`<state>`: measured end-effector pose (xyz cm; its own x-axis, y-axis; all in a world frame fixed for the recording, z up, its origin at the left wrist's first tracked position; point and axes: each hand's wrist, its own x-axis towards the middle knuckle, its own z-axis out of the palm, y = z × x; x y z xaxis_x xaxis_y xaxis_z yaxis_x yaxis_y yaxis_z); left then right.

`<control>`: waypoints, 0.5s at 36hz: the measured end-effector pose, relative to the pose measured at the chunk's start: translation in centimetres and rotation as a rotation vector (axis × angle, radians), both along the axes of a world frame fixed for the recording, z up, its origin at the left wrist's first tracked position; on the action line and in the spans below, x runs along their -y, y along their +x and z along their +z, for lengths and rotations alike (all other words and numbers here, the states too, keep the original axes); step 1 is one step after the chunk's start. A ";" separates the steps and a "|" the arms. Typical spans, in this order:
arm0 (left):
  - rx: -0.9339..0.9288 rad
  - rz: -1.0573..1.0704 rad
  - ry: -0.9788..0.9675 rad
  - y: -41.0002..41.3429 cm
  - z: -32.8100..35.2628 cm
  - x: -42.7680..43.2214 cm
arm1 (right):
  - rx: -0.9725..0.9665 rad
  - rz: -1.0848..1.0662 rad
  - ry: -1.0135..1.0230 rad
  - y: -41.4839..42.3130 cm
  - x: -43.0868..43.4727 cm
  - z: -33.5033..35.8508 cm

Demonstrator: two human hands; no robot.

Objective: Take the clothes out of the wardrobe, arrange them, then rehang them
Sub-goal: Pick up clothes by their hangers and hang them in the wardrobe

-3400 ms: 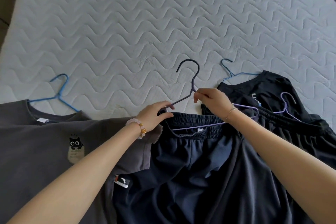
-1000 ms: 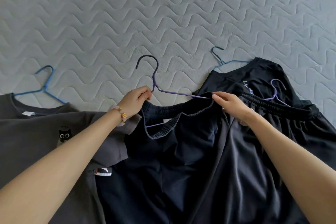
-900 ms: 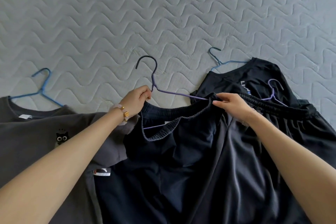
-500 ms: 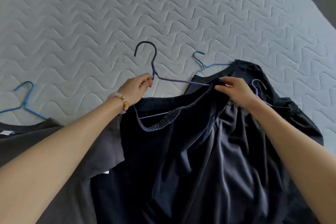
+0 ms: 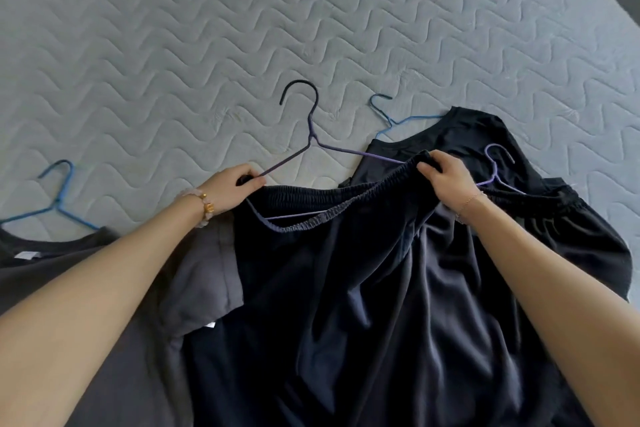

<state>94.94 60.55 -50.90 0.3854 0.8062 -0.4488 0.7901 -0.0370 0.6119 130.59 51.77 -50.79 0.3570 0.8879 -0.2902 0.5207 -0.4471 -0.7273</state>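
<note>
Quilted mattress [image 5: 173, 45] as work surface; dark shorts [image 5: 346, 288] lie nearest. Left hand [image 5: 228, 189] pinches hanger [image 5: 311, 135] shoulder, steadying it; right hand [image 5: 446, 180] grip closed on waistband [image 5: 346, 196], stretching it over the far arm

The purple hanger [image 5: 313, 135] has its right arm hidden under the dark shorts' [image 5: 363, 288] waistband, where the right hand [image 5: 446, 177] grips. The shorts' legs run off the bottom edge. Left of the shorts, the grey T-shirt [image 5: 86, 274] is cut by the left edge and covers the blue hanger's [image 5: 57, 199] shoulders. The left hand's fingers [image 5: 247, 180] curl out of sight.
</note>
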 end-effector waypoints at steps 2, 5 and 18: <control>-0.001 0.040 -0.006 -0.7 -0.8 0.1 | -0.012 -0.014 0.005 0.1 0.0 -0.3; 0.027 0.092 -0.028 -0.7 -1.5 0.4 | -0.071 -0.048 0.011 0.2 -0.1 -0.8; -0.065 0.339 0.108 2.5 -2.2 2.1 | -0.077 -0.164 -0.147 8.3 4.2 -3.8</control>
<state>97.43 58.40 -53.10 0.0611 0.9276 -0.3687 0.8055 0.1723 0.5670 138.84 47.58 -54.63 0.4650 0.7661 -0.4437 0.3782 -0.6250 -0.6829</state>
